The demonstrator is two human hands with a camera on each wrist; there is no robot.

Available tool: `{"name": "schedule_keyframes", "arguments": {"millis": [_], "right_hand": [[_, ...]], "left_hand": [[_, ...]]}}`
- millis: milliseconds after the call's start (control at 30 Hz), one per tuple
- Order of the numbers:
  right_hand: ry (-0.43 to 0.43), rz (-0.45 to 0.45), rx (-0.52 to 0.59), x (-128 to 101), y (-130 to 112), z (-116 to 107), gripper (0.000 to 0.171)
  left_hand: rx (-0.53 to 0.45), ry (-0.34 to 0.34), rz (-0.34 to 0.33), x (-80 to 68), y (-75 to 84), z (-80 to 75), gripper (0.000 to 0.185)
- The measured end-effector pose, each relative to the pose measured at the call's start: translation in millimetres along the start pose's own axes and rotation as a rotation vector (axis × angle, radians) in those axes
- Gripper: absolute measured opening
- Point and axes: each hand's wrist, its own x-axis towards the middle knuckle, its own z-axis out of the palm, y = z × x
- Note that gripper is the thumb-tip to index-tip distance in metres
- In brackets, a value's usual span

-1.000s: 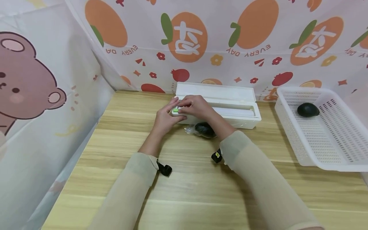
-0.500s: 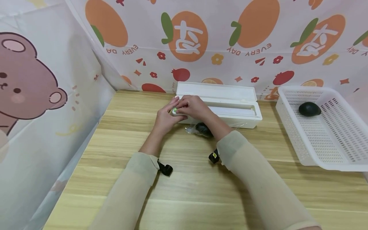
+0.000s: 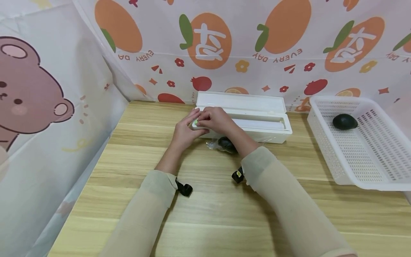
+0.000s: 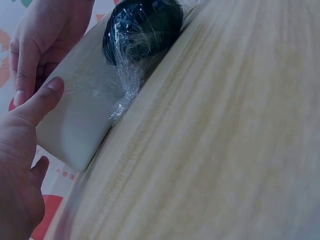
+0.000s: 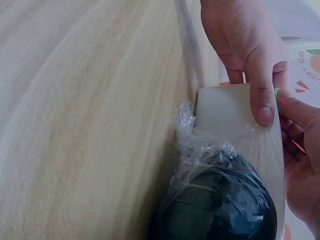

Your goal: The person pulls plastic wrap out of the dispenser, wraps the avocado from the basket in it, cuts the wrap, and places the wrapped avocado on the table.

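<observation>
Hands both at the left end of the white cling-film dispenser [image 3: 253,123], which sits at the back of the worktop [image 3: 205,210] with its lid up.

Left hand [image 3: 183,132]: thumb pressed flat on the front wall, other fingers at the end of the box. Grip is a steadying clamp on the dispenser.

Right hand [image 3: 216,119]: fingers curled over the top edge at the small green slider [image 3: 196,122]; fingertips appear to pinch it, but contact is partly hidden, so treat as probable.

Wrapped dark fruit [image 3: 226,144] lies on the worktop touching the dispenser front, just under your right wrist, w/ loose film bunched at its left side. A second dark fruit [image 3: 344,121] sits in the white basket [image 3: 324,150], well apart.

Risks, as judged:
- Light box may skid or tip if the left hand eases off while the right pulls.
- Right wrist could nudge the fruit and drag its film open.
- Film may cling to itself.
</observation>
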Motion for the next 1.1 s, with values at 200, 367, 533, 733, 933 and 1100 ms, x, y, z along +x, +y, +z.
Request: {"name": "schedule_keyframes", "arguments": {"millis": [200,367,533,733,933,1100], "right_hand": [[0.008,-0.018,0.011,-1,3,0,0.016],[0.003,-0.026,0.031,-2,5,-1,0.015],[-0.01,-0.001,0.037,-3,6,-5,0.013],[-0.013,-0.016,0.017,-4,8,-8,0.011],[-0.009,-0.002,0.02,-5,9,-10,0.011],[-0.012,0.018,0.01,-8,8,-12,0.011]], "left_hand": [[0.009,0.0,-0.003,-1.1,0.9,-1.8,0.074],[-0.015,-0.002,-0.028,-1.4,1.3,-1.8,0.075],[-0.016,-0.009,-0.021,-0.7,0.1,-0.4,0.074],[-0.009,-0.012,-0.026,0.0,2.2,0.2,0.075],[0.011,-0.016,-0.036,0.5,3.3,-0.5,0.078],[0.043,-0.018,-0.024,0.6,3.1,-1.6,0.078]]}}
